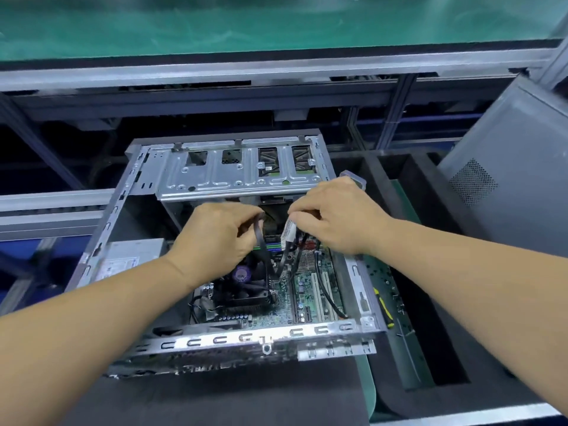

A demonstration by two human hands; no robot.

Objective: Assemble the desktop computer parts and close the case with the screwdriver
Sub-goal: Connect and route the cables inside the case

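Black cable [261, 241] runs upright, pinched by left hand [215, 238]; right hand [335, 216] pinches its labelled connector [289, 230].

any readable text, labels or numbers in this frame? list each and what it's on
None can be read as it stands.
Power supply label: printed lines and a blue mark, too blurred.
White tag on the cable pinched by the right hand: print too small.
Motherboard: markings too small.
Purple sticker on the cooler fan: blurred.
The left hand holds a black cable, no print visible.
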